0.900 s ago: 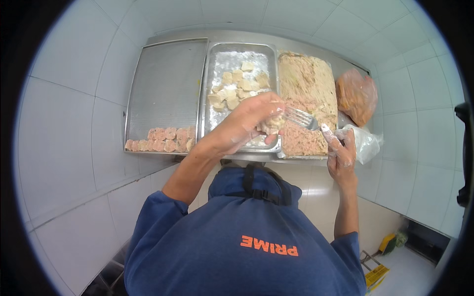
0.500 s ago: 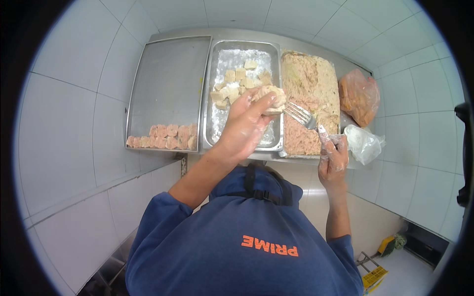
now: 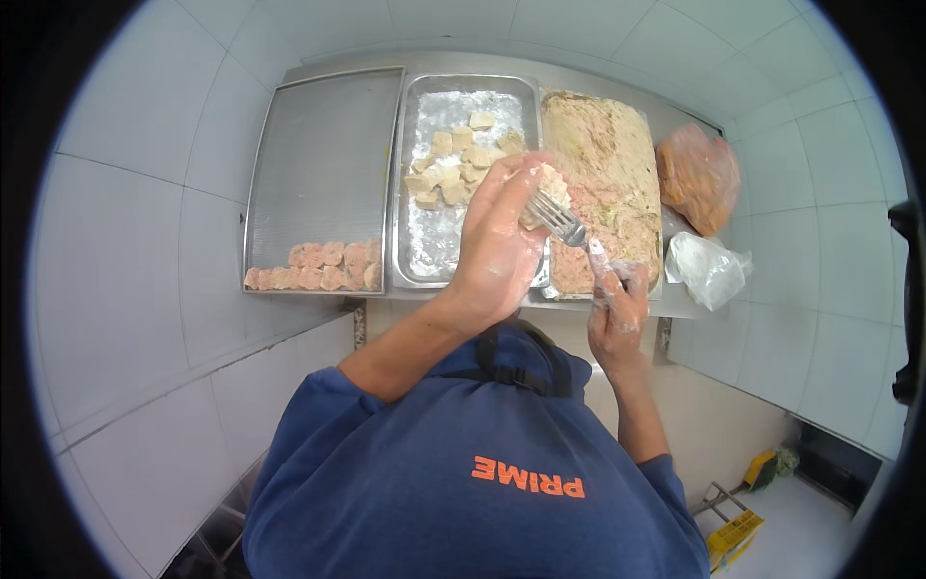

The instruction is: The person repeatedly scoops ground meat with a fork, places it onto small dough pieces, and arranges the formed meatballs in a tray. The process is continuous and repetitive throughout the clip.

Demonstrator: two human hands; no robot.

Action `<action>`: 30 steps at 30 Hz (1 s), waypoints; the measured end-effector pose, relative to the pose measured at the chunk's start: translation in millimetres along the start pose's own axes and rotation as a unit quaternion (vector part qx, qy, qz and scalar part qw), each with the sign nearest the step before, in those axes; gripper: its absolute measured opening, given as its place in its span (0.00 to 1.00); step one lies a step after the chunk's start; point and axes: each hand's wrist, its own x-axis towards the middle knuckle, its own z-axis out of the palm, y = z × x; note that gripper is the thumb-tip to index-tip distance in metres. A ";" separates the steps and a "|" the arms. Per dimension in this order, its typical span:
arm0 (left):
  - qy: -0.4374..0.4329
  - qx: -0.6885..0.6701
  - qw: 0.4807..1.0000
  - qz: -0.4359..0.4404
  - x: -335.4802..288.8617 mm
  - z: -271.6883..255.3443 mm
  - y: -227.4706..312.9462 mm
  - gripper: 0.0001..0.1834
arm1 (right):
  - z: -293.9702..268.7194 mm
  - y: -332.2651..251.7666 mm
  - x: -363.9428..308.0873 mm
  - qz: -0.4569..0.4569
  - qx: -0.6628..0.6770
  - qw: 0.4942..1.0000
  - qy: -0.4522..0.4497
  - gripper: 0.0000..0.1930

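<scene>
Pale lump (image 3: pixel 554 181) of food sits in the left hand (image 3: pixel 502 227), above the border between the middle tray (image 3: pixel 424 259) and the slab of pinkish-beige paste (image 3: pixel 606 135). All of this rests on or over a grey metal table (image 3: pixel 424 63) pushed up against pale tiled walls (image 3: pixel 135 251). On the table's left stands a flat metal tray (image 3: pixel 318 159), with pink-topped rounds (image 3: pixel 331 265) packed in rows along its near edge. The middle tray is dusted with white powder (image 3: pixel 482 101) and carries a loose cluster of pale chunks (image 3: pixel 442 143). Right of the paste lie a clear bag (image 3: pixel 699 179) with orange-brown contents and, nearer the person, a whitish plastic bag (image 3: pixel 709 270). Beyond the table's near side, a light floor (image 3: pixel 694 386) shows, with a yellow object (image 3: pixel 736 536) standing at lower right.

The left hand is curled closed around the lump, thumb on the near side, and partly covers it. The right hand (image 3: pixel 620 304) closes on a metal fork (image 3: pixel 561 219), its powdered index finger stretched along the handle. The tines reach the lump in the left hand; whether they press into it cannot be told.
</scene>
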 end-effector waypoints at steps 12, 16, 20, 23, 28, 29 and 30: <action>0.028 0.016 0.999 -0.005 -3.0 7.6 7.9 0.17 | 11.7 0.6 -5.6 -0.023 -0.009 1.000 0.011 0.32; 0.017 0.047 0.999 0.006 4.1 -3.7 13.8 0.17 | 3.0 2.1 -5.3 -0.035 -0.023 0.999 0.008 0.30; -0.018 0.085 0.995 -0.047 8.1 -9.3 12.9 0.18 | -14.4 10.2 4.6 -0.030 -0.050 0.998 -0.015 0.29; -0.058 0.154 0.985 -0.061 6.8 -10.8 18.5 0.17 | -21.3 15.7 13.2 -0.065 -0.057 0.996 -0.002 0.29; -0.097 0.250 0.962 -0.053 13.0 -14.1 32.4 0.24 | -35.3 16.5 16.4 -0.088 -0.069 0.993 -0.038 0.28; -0.108 0.277 0.954 -0.036 14.7 -14.2 32.2 0.26 | -36.0 17.0 17.1 -0.097 -0.066 0.993 -0.034 0.29; -0.129 0.296 0.945 -0.056 16.6 -14.3 31.5 0.28 | -36.6 17.9 18.0 -0.103 -0.063 0.992 -0.030 0.30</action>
